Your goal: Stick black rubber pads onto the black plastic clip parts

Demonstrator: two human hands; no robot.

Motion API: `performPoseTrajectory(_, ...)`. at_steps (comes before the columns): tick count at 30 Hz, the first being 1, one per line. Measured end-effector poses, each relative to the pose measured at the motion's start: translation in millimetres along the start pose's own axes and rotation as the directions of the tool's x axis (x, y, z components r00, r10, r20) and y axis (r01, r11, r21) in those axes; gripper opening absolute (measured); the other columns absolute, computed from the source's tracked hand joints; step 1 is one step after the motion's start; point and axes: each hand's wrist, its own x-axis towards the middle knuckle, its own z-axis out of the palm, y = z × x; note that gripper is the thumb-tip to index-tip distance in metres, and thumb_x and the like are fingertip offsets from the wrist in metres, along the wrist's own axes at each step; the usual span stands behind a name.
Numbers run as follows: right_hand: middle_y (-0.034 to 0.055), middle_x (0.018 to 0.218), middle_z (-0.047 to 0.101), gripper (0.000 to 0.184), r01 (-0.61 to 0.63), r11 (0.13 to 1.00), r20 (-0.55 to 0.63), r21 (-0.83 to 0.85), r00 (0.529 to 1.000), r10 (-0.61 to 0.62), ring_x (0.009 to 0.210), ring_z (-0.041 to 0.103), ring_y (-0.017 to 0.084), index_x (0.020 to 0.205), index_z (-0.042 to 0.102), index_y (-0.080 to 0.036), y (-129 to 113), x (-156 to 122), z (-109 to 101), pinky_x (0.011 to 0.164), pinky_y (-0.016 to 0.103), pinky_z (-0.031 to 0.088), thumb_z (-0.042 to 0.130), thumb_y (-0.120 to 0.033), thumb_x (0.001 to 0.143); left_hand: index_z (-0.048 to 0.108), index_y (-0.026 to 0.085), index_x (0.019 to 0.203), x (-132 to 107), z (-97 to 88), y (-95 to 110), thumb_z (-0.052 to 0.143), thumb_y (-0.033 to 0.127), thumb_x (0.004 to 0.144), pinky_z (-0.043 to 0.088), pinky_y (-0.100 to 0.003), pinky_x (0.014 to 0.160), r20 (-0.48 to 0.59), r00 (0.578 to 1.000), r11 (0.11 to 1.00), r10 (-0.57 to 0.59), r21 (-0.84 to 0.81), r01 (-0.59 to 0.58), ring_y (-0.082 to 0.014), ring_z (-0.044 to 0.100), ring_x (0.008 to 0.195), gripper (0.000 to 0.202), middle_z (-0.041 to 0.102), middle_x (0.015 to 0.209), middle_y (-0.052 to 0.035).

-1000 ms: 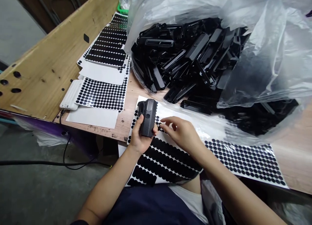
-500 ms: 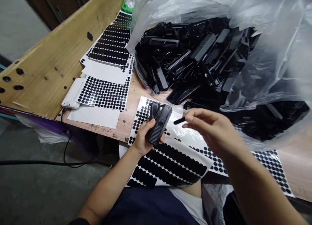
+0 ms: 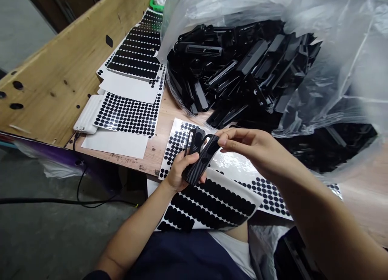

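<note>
Two or more black plastic pieces [image 3: 197, 170] lie just toward 6 o'clock of the view's middle, clasped in the left hand [image 3: 179, 172], which partly hides them. The right hand [image 3: 254, 147] is at their 1 o'clock end; whether its fingertips pinch or merely touch, I cannot tell. Its forearm [image 3: 324, 203] covers some dotted sheet [image 3: 268, 194] at 4 o'clock. The cloudy bag [image 3: 348, 65], 2 o'clock, is cut off.

Wood-grain bench [image 3: 170, 113], dotted sheets [image 3: 127, 114] left and near, white device [image 3: 87, 117] left, plastic bag [image 3: 342, 75] of black parts [image 3: 250, 59] far right
</note>
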Motion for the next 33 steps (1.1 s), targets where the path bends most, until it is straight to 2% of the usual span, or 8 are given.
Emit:
performPoseTrajectory(8,0.0097,0.102,0.077,0.049,0.013,1.000,0.008,-0.010,1.000,-0.013,0.099,0.067,0.029,0.077,0.077,-0.021,2,1,-1,0.090,0.041,0.051,0.089,-0.066,0.063,0.066,0.014,0.077,-1,1.8,2,0.070,0.055,0.085,0.041,-0.024,0.042,0.003,1.000,1.000,0.004,-0.017,-0.004,-0.0143,0.056,0.042,0.042,0.062,0.050,-0.0045)
performPoseTrajectory(16,0.0098,0.100,0.076,0.050,0.055,0.995,-0.045,-0.078,0.997,-0.058,0.099,0.068,0.029,0.075,0.075,-0.020,-1,-2,4,0.090,0.041,0.054,0.087,-0.067,0.064,0.063,0.015,0.074,-1,2.7,2,0.070,0.055,0.084,0.040,-0.024,0.042,-0.015,1.000,1.000,-0.003,0.006,0.003,-0.0135,0.055,0.041,0.042,0.061,0.049,-0.0046)
performPoseTrajectory(21,0.0096,0.096,0.076,0.049,0.115,0.986,-0.075,-0.124,0.989,-0.124,0.094,0.069,0.028,0.078,0.075,-0.020,-1,-5,9,0.088,0.043,0.058,0.083,-0.068,0.070,0.062,0.014,0.076,0,1.9,1,0.070,0.052,0.086,0.042,-0.023,0.042,0.001,1.000,0.999,0.014,-0.031,-0.014,-0.0135,0.056,0.041,0.040,0.062,0.051,-0.0032)
performPoseTrajectory(33,0.0078,0.096,0.075,0.037,0.266,0.953,-0.095,-0.146,0.955,-0.281,0.089,0.072,0.024,0.084,0.072,-0.020,16,-4,11,0.086,0.043,0.063,0.081,-0.055,0.078,0.061,0.014,0.081,-1,2.5,0,0.071,0.052,0.085,0.041,-0.023,0.044,0.001,1.000,0.999,0.023,-0.044,-0.023,-0.0141,0.057,0.041,0.039,0.062,0.051,-0.0014)
